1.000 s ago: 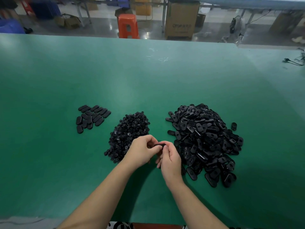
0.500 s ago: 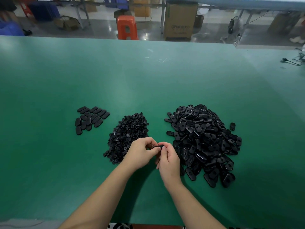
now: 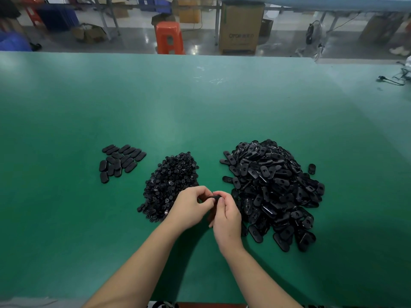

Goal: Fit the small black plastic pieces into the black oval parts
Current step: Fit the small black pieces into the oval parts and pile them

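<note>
The left hand (image 3: 189,207) and right hand (image 3: 226,215) meet above the green table (image 3: 66,218), fingers curled, together pinching one black oval part (image 3: 214,198) between their fingertips; whether a small piece sits in it is hidden. Just beyond the left hand lies the heap of small pieces (image 3: 170,181), and beside the right hand the big pile of oval parts (image 3: 273,187). A flat cluster of ovals (image 3: 120,161) rests farther left, and one stray oval (image 3: 311,168) lies right of the pile.
</note>
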Demonstrator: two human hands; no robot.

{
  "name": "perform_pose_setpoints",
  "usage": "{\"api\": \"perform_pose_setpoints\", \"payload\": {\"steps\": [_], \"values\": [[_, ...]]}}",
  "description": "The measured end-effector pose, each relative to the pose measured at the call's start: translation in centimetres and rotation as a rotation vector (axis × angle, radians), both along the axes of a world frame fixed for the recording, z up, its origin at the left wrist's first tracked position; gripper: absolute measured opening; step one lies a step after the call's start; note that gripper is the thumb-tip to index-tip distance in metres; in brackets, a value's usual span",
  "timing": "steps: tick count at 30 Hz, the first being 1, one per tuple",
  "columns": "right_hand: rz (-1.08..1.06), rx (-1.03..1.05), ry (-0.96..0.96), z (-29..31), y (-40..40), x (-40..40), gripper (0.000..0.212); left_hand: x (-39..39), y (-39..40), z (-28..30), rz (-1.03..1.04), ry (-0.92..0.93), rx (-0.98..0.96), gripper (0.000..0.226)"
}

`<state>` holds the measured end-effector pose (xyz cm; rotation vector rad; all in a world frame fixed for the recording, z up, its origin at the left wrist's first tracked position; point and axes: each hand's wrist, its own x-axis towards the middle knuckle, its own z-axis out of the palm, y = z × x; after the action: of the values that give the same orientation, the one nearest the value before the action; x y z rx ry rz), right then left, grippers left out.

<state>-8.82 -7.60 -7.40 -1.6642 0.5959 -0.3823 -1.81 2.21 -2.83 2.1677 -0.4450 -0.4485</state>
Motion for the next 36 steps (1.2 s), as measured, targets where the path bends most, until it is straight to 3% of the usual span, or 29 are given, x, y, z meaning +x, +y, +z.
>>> {"api": "perform_pose_setpoints", "payload": {"steps": [5, 10, 15, 18, 22, 28, 32, 36], "values": [[-0.011, 0.052, -0.018, 0.1, 0.1, 0.1, 0.03, 0.0, 0.0, 0.3, 0.015, -0.089, 0.009, 0.013], [0.011, 0.091, -0.055, 0.6, 0.2, 0.0, 0.033, 3.8, 3.2, 1.8, 0.3, -0.224, -0.018, 0.006], [0.049, 0.098, -0.029, 0.7, 0.2, -0.2, 0.028, 8.1, 9.7, 1.2, 0.477, -0.344, 0.236, 0.014], [0.052, 0.091, -0.026, 0.7, 0.2, -0.1, 0.028, 9.3, 13.2, -0.3, 0.533, -0.282, 0.388, 0.019], [0.068, 0.062, -0.006, 0.8, 0.2, -0.2, 0.026, 9.8, 15.3, -1.4, 0.563, -0.262, 0.46, 0.022], [0.079, 0.025, 0.023, 0.8, 0.3, -0.1, 0.023, 8.9, 15.0, -1.5, 0.517, -0.406, 0.599, 0.036], [0.081, 0.008, 0.03, 1.0, 0.3, -0.1, 0.022, 7.7, 14.3, -2.3, 0.488, -0.538, 0.571, 0.025], [0.085, 0.001, 0.041, 1.0, 0.3, -0.2, 0.022, 7.6, 13.9, -2.7, 0.465, -0.528, 0.587, 0.027]]}}
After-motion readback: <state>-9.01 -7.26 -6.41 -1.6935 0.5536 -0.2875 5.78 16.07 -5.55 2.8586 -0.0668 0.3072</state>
